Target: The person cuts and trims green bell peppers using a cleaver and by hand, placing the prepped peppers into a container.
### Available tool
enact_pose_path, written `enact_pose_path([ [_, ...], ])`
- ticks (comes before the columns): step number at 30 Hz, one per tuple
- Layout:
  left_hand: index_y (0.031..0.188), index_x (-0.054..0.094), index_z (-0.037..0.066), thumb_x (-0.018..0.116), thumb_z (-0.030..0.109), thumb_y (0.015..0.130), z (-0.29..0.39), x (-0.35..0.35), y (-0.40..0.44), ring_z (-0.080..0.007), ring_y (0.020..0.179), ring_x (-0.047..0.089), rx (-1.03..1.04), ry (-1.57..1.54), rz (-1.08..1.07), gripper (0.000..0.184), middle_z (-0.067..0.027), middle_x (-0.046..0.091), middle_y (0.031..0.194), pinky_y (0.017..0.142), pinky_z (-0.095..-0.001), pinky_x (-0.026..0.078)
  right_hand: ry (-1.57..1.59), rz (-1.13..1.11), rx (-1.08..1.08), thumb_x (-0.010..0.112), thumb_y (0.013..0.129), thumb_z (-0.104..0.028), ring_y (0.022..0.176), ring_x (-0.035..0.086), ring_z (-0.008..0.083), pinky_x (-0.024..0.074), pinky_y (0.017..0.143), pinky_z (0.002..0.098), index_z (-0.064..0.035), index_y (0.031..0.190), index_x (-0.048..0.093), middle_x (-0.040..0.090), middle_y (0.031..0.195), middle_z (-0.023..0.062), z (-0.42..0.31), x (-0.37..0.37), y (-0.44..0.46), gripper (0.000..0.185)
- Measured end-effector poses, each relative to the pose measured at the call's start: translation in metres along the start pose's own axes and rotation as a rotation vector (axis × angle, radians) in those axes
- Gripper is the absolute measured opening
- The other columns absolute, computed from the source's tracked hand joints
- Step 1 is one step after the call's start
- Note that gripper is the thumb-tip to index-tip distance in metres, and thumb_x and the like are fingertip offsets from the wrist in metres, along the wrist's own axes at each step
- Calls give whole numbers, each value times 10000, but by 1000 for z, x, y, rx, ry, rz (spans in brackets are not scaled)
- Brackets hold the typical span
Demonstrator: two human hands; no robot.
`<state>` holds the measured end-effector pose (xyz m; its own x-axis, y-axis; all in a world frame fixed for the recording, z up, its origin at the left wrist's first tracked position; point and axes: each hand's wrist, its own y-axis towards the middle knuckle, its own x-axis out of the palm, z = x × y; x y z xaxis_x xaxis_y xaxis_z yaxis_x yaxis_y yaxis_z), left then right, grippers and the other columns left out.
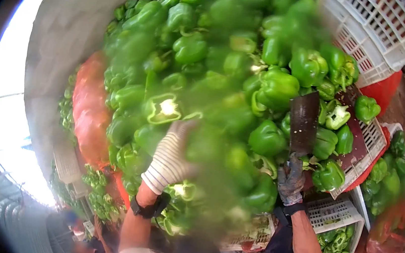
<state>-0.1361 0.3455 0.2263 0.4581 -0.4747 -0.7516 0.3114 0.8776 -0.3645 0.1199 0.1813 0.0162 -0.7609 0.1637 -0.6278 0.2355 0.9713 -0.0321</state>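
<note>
My left hand, in a striped white glove, is on the pile of green peppers. Its fingers are blurred by a smear over the view, so what they hold, if anything, is hidden. Just above its fingertips lies a cut pepper with a pale core. My right hand, in a dark, dirty glove, is wrapped round the handle of a wide dark knife, whose blade points up and away over the peppers. Right of the blade sits another cut pepper.
A red mesh sack leans at the left beside a grey wall. White crates stand at the upper right, with crates of peppers lower right. A red bag lies at the right. Another person is partly visible at the lower left.
</note>
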Motion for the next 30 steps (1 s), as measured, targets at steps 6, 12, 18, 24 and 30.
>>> enact_pose_path([
  [6,1363,463,75,896,319,539,5,-6,-14,-388,1158,545,88,277,-67,962,-222,510,1271,1009,-430,457,37,-4,56,675,877,-127,1111,617,363,511,923,421,16,1376,489,572,1312,227,13,9,-5,552],
  [12,1309,565,87,799,259,774,-67,-106,125,-330,1179,585,205,468,696,608,-147,608,1265,995,-408,476,-8,13,85,644,899,-215,1151,569,384,467,966,442,32,1366,479,557,1276,247,9,6,-6,554],
  [18,1471,407,38,861,444,629,-152,-175,237,-280,1118,643,-304,437,396,1039,-179,660,1234,956,-354,511,-17,40,70,640,903,-197,1215,545,391,446,1015,435,47,1403,450,533,1338,260,13,10,-6,588],
  [24,1408,443,-22,912,417,641,-153,-158,185,-230,993,676,-167,-42,487,1000,-193,662,1192,850,-346,559,41,91,7,638,940,-229,1226,568,374,462,1012,418,50,1421,427,539,1380,247,11,10,-5,595],
  [30,1323,536,-5,862,268,730,-70,-102,22,-172,913,669,-69,-230,593,730,-120,673,1110,782,-299,558,83,118,-26,637,936,-204,1210,583,337,469,1013,379,10,1447,419,550,1388,201,14,16,-5,595],
])
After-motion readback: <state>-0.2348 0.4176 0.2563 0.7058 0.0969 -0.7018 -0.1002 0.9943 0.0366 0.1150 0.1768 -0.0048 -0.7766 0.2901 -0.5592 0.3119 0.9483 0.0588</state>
